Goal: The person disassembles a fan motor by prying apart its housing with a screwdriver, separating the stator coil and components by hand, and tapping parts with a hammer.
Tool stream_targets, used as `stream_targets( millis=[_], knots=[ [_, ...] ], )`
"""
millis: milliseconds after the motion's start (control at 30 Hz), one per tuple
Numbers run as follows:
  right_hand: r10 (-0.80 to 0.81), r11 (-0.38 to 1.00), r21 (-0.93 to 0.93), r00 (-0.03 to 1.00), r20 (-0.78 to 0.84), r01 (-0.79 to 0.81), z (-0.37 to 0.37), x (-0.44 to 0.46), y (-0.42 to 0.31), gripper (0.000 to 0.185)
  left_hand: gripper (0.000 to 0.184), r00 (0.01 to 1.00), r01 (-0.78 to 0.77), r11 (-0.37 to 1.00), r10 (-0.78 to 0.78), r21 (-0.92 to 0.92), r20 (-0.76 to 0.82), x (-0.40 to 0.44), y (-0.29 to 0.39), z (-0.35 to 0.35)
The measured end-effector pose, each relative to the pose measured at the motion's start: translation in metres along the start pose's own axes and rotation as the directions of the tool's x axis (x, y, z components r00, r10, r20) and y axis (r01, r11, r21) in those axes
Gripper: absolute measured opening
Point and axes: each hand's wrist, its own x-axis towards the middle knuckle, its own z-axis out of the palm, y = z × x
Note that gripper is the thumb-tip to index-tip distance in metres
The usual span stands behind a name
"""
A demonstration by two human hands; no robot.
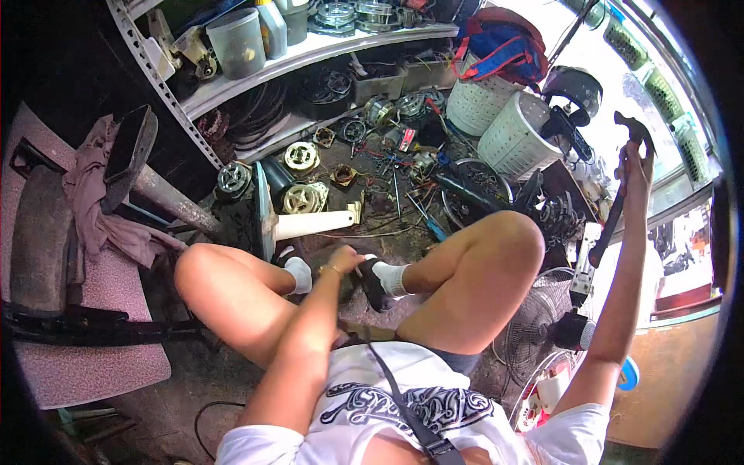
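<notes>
High on the right, my right hand [635, 164] is closed around a hammer [611, 225], near its head, with the dark handle hanging downward. Between my knees is my left hand [346, 259], its fingers closed beside my shoe [373, 287]; what it holds, if anything, is too blurred to make out. Beyond my left hand, a cream-coloured part [314, 224] lies on the floor against an upright grey panel [264, 213]. Round metal parts [301, 157] lie farther off.
Metal shelving [310, 62] with containers and motor parts stands ahead. White perforated baskets [511, 139], a pink board [101, 349] at left and a fan cage [535, 325] at right surround me. Tools, wires and a blue-handled tool [436, 228] litter the floor.
</notes>
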Motion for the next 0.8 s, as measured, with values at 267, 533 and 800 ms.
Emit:
stream_targets(
  millis=[267,533,800],
  knots=[
    [-0.046,0.998,-0.046,0.998,0.050,0.048,0.010,0.019,-0.019,0.042,0.054,0.916,0.376,0.837,-0.401,-0.398,0.023,0.000,0.008,0.048],
    [-0.072,0.973,-0.219,0.996,0.043,0.079,0.023,0.015,-0.051,0.051,0.052,0.961,0.140,0.903,-0.223,-0.405,-0.165,0.058,-0.013,0.053],
    [-0.129,0.974,-0.177,0.987,0.091,0.144,0.025,0.021,-0.056,0.043,0.051,0.886,0.233,0.586,-0.457,-0.776,-0.079,0.036,0.021,0.032]
  ],
)
